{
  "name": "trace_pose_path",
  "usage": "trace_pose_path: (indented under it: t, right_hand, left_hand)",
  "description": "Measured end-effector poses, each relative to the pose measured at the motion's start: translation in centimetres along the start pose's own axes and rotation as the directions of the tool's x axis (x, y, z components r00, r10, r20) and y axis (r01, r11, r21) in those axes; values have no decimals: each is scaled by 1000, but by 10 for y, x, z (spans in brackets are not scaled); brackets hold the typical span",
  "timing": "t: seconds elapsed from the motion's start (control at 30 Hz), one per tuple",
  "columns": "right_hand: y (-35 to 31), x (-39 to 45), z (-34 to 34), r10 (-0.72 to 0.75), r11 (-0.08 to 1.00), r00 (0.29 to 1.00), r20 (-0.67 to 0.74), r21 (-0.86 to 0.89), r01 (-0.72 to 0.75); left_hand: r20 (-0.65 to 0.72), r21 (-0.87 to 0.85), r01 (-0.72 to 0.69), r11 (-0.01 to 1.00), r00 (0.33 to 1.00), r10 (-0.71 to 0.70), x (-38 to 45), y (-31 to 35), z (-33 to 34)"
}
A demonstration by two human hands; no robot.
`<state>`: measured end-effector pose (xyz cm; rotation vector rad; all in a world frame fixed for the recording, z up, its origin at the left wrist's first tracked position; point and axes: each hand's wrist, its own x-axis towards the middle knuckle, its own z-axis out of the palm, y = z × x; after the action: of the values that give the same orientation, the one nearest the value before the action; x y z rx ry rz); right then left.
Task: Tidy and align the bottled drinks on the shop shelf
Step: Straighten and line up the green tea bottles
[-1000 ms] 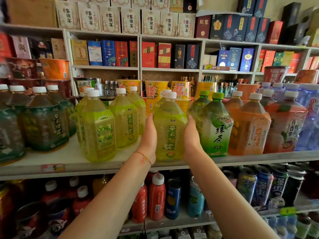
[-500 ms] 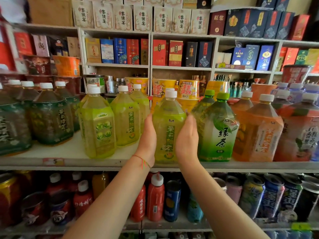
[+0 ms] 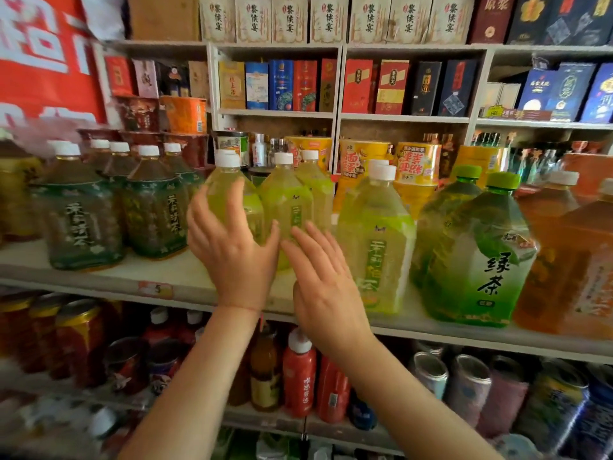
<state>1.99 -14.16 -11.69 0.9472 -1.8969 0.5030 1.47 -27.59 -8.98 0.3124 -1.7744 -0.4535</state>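
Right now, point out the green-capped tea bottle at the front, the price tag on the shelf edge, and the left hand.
green-capped tea bottle (image 3: 477, 260): head view, on its front label.
price tag (image 3: 156, 289): head view, on its middle.
left hand (image 3: 237, 257): head view, on its back.

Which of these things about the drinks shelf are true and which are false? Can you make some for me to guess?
1. Both hands, left hand and right hand, are open. True.
2. The bottle with the green cap stands right of the yellow-green bottle. True.
3. The right hand is gripping a bottle's cap. False: it is open, holding nothing.
4. The dark tea bottles have green caps. False: white caps.
5. Red bottles stand on the shelf below. True.
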Motion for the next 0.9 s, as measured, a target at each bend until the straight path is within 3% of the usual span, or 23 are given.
trace_pose_path:
  t: [0.1, 0.17, 0.3, 0.47, 0.57, 0.7, 0.9]
  right_hand:
    - [-18, 7, 21, 167, 976, 974, 152, 113, -185]
    - [-27, 22, 30, 325, 921, 913, 244, 139, -365]
    - [-28, 50, 43, 598, 751, 724, 344, 74, -656]
    - [-19, 75, 56, 755, 588, 556, 348, 18, -809]
    - [-12, 92, 65, 823, 469, 470, 320, 85, -879]
    - [-6, 100, 75, 874, 356, 400, 278, 197, -914]
    - [-16, 104, 81, 874, 373, 394, 284, 126, -919]
  left_hand:
    - [210, 45, 21, 999, 977, -30, 17, -28, 0]
    - [227, 21, -32, 999, 974, 26, 24, -36, -2]
    - [158, -68, -100, 993, 981, 110, 35, -54, -7]
    - [117, -147, -289, 946, 945, 307, 53, -99, -14]
    - [145, -337, -214, 917, 951, 274, 65, -117, -17]
    - [154, -505, -85, 859, 970, 187, 82, -143, -16]
    - [68, -343, -264, 901, 950, 304, 75, -142, -14]
